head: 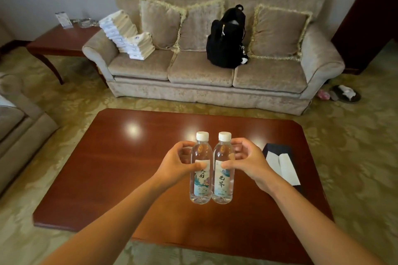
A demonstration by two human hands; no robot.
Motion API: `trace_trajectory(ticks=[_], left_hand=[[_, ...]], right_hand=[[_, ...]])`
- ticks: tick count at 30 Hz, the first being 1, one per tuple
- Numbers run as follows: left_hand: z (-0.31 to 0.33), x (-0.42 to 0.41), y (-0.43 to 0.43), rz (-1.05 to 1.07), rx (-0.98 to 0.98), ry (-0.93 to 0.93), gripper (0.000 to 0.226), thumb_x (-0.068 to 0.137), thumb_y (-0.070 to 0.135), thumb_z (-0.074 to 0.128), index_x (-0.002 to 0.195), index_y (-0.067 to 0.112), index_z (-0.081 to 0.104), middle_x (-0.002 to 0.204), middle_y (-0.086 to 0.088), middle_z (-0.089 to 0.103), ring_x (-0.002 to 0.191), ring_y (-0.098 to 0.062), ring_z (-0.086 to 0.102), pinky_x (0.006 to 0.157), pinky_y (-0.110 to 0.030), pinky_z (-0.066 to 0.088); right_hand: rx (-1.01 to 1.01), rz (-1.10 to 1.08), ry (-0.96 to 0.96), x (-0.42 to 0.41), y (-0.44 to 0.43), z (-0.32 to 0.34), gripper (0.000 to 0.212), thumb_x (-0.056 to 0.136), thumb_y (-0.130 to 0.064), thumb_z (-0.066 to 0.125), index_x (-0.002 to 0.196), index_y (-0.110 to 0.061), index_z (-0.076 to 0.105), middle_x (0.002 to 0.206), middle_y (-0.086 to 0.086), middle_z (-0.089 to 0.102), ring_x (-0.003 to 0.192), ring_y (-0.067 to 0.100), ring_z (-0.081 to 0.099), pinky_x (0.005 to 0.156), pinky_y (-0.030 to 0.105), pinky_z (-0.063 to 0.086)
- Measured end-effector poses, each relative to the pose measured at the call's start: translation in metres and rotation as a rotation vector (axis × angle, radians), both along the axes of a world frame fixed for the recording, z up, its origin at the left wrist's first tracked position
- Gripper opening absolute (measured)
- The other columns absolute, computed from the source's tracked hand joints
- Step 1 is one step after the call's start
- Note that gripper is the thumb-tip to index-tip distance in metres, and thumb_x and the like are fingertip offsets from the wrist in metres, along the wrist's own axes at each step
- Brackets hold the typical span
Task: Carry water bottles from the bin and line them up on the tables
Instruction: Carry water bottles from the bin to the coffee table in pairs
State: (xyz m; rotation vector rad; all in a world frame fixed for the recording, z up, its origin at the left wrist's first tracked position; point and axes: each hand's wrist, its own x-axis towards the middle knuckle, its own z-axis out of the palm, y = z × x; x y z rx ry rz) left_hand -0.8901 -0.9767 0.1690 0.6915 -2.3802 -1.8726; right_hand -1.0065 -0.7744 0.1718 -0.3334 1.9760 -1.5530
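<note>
Head: two bottles (200, 187) (223, 187), two hands (174, 165) (249, 163)

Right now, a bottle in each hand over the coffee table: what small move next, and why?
Probably lower both and let go: left hand and right hand grip the clear, white-capped left bottle and right bottle upright, side by side, over the glossy red-brown coffee table, clear of the dark tissue box.

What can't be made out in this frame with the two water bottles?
- Head view: whether the left water bottle and right water bottle rest on the coffee table or hover; steep angle hides it.
- Bin: outside the frame.
- Left label's top: left hand covers it.
- Side table items: too small, blurred.
</note>
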Motion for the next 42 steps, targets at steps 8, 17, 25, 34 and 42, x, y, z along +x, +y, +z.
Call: trace_trajectory(ticks=[8, 17, 25, 34, 42], left_hand=[[-0.142, -0.065, -0.028, -0.049, -0.088, 0.135, 0.06, 0.064, 0.016, 0.09, 0.114, 0.029, 0.059, 0.105, 0.001, 0.07, 0.094, -0.016, 0.069, 0.077, -0.029, 0.059], [-0.307, -0.12, -0.059, -0.071, -0.224, 0.423, 0.06, 0.064, 0.018, 0.09, 0.112, 0.033, 0.058, 0.108, 0.005, 0.068, 0.096, -0.014, 0.067, 0.087, -0.036, 0.057], [-0.359, -0.137, -0.075, -0.091, -0.234, 0.542, 0.062, 0.062, 0.026, 0.092, 0.112, 0.036, 0.056, 0.11, 0.004, 0.068, 0.097, -0.018, 0.068, 0.088, -0.041, 0.057], [-0.365, -0.144, -0.078, -0.113, -0.25, 0.522, 0.061, 0.066, 0.018, 0.089, 0.112, 0.036, 0.054, 0.111, 0.005, 0.065, 0.098, -0.017, 0.066, 0.086, -0.034, 0.056], [-0.368, -0.147, -0.084, -0.139, -0.241, 0.501, 0.062, 0.068, 0.017, 0.089, 0.116, 0.033, 0.053, 0.114, 0.003, 0.065, 0.102, -0.021, 0.065, 0.091, -0.038, 0.056]], right_hand=[[-0.069, -0.07, 0.078, -0.05, -0.02, -0.138, 0.06, 0.064, -0.002, 0.088, 0.113, -0.025, 0.062, 0.102, -0.004, 0.07, 0.094, 0.015, 0.068, 0.079, 0.032, 0.058], [-0.189, -0.11, 0.356, -0.099, -0.05, -0.3, 0.063, 0.061, 0.004, 0.088, 0.111, -0.026, 0.064, 0.105, -0.004, 0.069, 0.081, 0.004, 0.064, 0.074, 0.025, 0.054], [-0.236, -0.117, 0.489, -0.118, -0.066, -0.353, 0.065, 0.06, 0.005, 0.088, 0.112, -0.026, 0.065, 0.116, 0.006, 0.067, 0.088, 0.012, 0.064, 0.083, 0.034, 0.056], [-0.216, -0.103, 0.503, -0.122, -0.068, -0.356, 0.064, 0.062, 0.007, 0.086, 0.112, -0.026, 0.064, 0.11, -0.001, 0.068, 0.089, 0.011, 0.065, 0.084, 0.035, 0.057], [-0.177, -0.067, 0.565, -0.117, -0.067, -0.356, 0.06, 0.067, 0.004, 0.085, 0.112, -0.027, 0.06, 0.11, -0.003, 0.066, 0.087, 0.0, 0.064, 0.074, 0.02, 0.052]])
